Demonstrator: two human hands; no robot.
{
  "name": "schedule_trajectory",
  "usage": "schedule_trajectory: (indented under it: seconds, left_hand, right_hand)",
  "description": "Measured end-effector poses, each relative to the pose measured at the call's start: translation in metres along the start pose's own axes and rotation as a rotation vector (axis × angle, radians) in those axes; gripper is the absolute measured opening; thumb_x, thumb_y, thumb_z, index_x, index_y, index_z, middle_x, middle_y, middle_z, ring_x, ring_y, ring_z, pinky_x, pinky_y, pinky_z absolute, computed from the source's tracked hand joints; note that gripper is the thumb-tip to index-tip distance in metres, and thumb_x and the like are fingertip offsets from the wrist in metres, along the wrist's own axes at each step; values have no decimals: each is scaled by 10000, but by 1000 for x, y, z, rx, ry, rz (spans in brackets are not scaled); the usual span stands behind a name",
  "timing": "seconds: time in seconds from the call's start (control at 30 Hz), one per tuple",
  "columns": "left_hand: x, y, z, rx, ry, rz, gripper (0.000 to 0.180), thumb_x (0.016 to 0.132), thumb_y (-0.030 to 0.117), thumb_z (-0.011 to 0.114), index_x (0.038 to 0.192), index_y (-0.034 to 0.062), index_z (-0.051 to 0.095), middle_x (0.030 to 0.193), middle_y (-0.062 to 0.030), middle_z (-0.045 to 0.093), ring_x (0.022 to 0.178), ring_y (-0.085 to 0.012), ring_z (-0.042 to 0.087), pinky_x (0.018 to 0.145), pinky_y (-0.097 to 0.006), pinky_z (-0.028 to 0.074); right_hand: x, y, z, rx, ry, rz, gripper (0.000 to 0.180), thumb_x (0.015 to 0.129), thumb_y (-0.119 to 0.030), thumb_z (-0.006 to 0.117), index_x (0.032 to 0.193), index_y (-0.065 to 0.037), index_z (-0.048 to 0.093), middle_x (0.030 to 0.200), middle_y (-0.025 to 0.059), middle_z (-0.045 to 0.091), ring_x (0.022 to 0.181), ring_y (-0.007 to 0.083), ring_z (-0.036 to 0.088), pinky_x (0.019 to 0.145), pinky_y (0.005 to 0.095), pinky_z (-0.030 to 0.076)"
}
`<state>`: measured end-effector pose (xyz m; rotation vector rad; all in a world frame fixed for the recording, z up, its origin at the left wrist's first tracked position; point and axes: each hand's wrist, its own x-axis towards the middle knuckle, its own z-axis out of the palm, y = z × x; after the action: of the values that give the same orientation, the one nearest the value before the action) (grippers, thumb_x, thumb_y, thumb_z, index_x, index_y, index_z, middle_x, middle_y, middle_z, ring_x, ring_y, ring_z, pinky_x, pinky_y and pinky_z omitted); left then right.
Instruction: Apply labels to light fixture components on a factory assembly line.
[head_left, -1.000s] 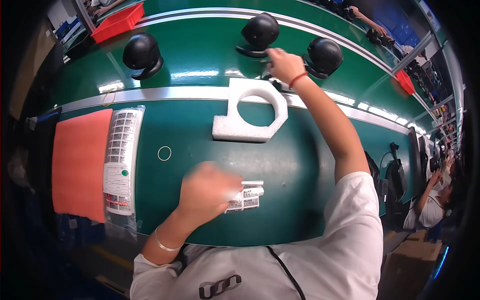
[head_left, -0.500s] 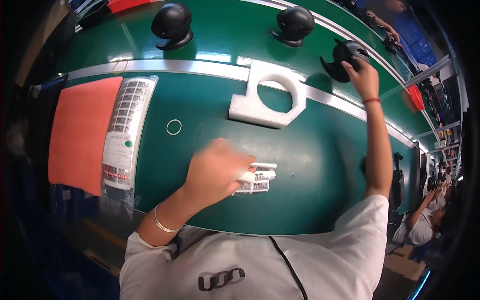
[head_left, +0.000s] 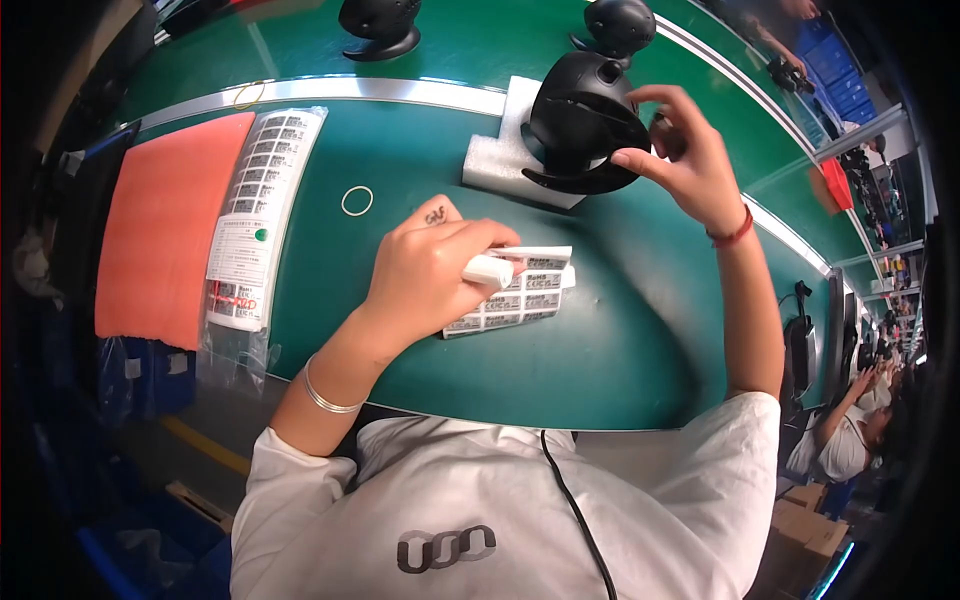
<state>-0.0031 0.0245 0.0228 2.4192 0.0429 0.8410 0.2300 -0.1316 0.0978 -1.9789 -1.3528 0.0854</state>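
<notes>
Two hands of yours are up over the green workbench (head_left: pixel 460 385), and what a busy middle of the frame! Your left hand (head_left: pixel 422 275), just left of centre, has its fingers clamped on a curling label sheet (head_left: pixel 530 298), white with rows of dark print, part of it rolled up in your grip. Over to your right hand (head_left: pixel 690 165), right of the upper centre: thumb and forefinger stand apart, their tips at the right edge of a rounded black housing (head_left: pixel 580 115) with a crescent-shaped foot. How firmly you grip it, I cannot tell. That housing sits in front of the white foam block (head_left: pixel 500 165), hiding most of it; whether it rests on the foam, I cannot make out.

Up at the top edge you have two more black units, one left of centre (head_left: pixel 380 28), one right of it (head_left: pixel 620 27), both on the green conveyor (head_left: pixel 480 50). Left side of the frame: an orange sheet (head_left: pixel 170 230) lies right beside bagged labels (head_left: pixel 265 200), and a thin pale ring (head_left: pixel 357 200) lies on the bench between those labels and your left hand.
</notes>
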Motion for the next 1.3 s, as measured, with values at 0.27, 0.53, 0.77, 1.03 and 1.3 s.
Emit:
schedule_trajectory:
  seconds: [0.27, 0.53, 0.77, 1.03, 1.3]
  left_hand:
    - [-1, 6, -1, -287, -21, -86, 199, 635, 162, 866, 755, 86, 727, 680, -2, 673, 625, -151, 515, 605, -270, 431]
    - [3, 6, -12, -733, -215, -302, 495, 661, 79, 864, 1110, 37, 661, 894, 40, 654, 719, -18, 512, 597, -174, 369]
    - [-3, 1, -3, -700, -143, -333, 123, 794, 111, 782, 823, 5, 726, 740, -55, 649, 651, -84, 545, 564, -264, 424]
    - [-2, 13, 11, -955, 17, -474, 119, 775, 105, 794, 856, 32, 745, 722, -43, 668, 626, -96, 545, 572, -244, 436]
    - [-4, 3, 4, -537, -16, -167, 53, 773, 51, 770, 793, 43, 722, 717, -41, 700, 592, -112, 551, 645, -259, 426]
  right_hand:
    - [-87, -48, 62, -33, -80, -266, 330, 742, -161, 775, 1047, -78, 681, 883, 73, 667, 685, 233, 646, 582, 300, 511]
    - [-103, -34, 48, 733, 19, 390, 142, 892, -113, 684, 840, 19, 675, 787, 1, 661, 680, 40, 545, 602, 207, 432]
    - [-108, -32, 59, 582, 80, 179, 411, 727, -93, 805, 1116, -61, 676, 807, -26, 625, 522, 12, 309, 462, 196, 268]
    - [-109, -23, 57, 385, 49, -8, 123, 770, -80, 757, 888, -50, 739, 718, 24, 657, 489, 42, 405, 437, 216, 265]
    - [-103, -12, 52, 411, 335, -114, 240, 932, -74, 479, 836, 18, 679, 782, 109, 628, 709, 202, 570, 644, 299, 461]
